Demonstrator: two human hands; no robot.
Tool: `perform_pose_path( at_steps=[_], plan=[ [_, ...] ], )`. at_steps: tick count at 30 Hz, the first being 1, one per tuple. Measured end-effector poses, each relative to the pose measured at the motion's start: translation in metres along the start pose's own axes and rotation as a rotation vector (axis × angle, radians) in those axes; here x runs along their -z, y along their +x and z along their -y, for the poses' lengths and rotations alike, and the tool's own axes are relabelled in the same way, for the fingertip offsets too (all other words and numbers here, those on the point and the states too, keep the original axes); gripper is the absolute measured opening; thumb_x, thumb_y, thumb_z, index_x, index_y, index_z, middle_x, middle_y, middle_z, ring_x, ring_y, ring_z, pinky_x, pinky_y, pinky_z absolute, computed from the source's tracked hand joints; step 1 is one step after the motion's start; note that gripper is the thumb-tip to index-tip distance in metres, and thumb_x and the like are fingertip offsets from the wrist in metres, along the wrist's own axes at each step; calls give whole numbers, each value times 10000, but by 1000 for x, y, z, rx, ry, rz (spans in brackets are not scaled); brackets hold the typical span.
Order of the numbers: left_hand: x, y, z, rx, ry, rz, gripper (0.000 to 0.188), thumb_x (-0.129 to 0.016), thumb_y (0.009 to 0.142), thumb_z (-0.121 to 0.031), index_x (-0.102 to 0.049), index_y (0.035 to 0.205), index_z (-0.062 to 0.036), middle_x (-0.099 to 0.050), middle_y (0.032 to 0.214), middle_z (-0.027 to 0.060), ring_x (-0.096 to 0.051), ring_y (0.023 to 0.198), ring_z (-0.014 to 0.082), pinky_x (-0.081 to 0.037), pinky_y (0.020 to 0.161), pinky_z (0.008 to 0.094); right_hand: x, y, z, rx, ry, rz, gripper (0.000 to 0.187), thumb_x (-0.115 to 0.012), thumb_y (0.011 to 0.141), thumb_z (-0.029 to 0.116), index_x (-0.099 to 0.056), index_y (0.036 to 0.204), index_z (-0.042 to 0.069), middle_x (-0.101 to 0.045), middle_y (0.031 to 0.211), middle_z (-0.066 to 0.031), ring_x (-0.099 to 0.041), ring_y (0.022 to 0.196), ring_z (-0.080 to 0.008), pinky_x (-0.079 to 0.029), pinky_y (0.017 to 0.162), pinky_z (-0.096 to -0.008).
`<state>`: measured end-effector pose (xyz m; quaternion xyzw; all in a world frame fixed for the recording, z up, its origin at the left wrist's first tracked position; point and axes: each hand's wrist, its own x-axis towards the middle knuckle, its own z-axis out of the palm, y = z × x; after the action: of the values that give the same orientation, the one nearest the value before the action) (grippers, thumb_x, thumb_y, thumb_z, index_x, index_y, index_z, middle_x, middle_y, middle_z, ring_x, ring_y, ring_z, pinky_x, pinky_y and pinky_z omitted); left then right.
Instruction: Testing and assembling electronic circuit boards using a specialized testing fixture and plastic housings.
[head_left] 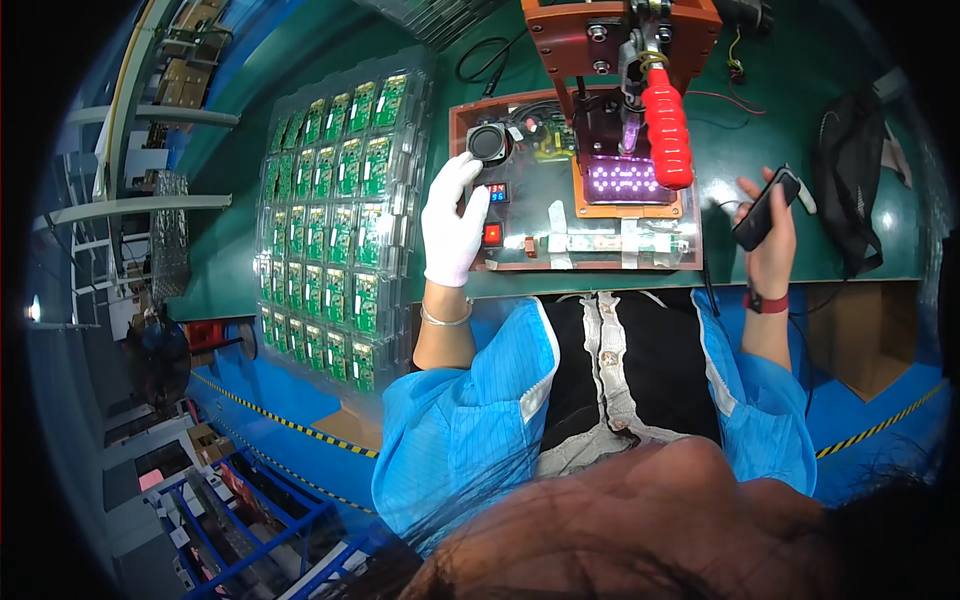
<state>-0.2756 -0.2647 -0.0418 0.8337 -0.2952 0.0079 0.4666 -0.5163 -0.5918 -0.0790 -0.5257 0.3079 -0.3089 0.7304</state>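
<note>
My left hand (455,222) wears a white glove and rests at the left side of a test fixture (520,110). Its fingertips touch or nearly touch the lower left edge of a small square black speaker (488,143). The thumb stands apart from the fingers, beside a small digital display (497,193); a red lit switch (492,233) is just below. Bare, my right hand (770,238) grips a dark smartphone (768,210), held tilted at the right of the fixture. Under the fixture's press, a panel of purple-white lights (630,178) glows.
A clear tray (420,150) of several green circuit boards (364,247) stands at the left, overhanging the table's front edge. A red press handle (668,130) hangs over the fixture. Black fabric (848,180) lies at the right, with a cardboard box (862,335) below the green table (730,120).
</note>
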Motion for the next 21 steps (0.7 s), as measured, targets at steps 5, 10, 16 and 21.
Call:
perform_pose_path(
  at_steps=[5, 10, 16, 21],
  plan=[
    [1, 0, 3, -5, -14, -14, 381, -638, 803, 36, -685, 1177, -19, -640, 1321, 118, -605, 1209, 265, -461, 1055, 340, 18, 17, -2, -285, 507, 107, 399, -461, 1041, 128, -437, 1424, 17, -579, 1350, -198, -614, 953, -218, -512, 869, -296],
    [1, 1, 4, -24, -2, -6, 389, -609, 818, 52, -671, 1197, -9, -641, 1326, 119, -611, 1200, 259, -464, 1049, 333, 8, -1, 22, -7, -263, 190, 437, -425, 1035, 56, -392, 1469, 16, -547, 1400, -188, -614, 1078, -245, -499, 965, -323],
    [1, 2, 1, -32, 15, 8, 392, -578, 836, 66, -658, 1214, 2, -641, 1327, 121, -615, 1193, 250, -463, 1048, 327, 10, -4, 24, 600, -1154, 38, 514, -397, 1013, -17, -322, 1520, 17, -545, 1417, -166, -601, 1167, -252, -473, 1018, -341],
    [1, 1, 4, -10, -28, 1, 382, -625, 811, 44, -679, 1184, -16, -645, 1317, 118, -612, 1199, 259, -464, 1052, 335, -11, -5, 22, 648, -884, 36, 562, -407, 981, -59, -330, 1527, 51, -566, 1397, -167, -608, 1178, -254, -482, 967, -322]
  ],
)
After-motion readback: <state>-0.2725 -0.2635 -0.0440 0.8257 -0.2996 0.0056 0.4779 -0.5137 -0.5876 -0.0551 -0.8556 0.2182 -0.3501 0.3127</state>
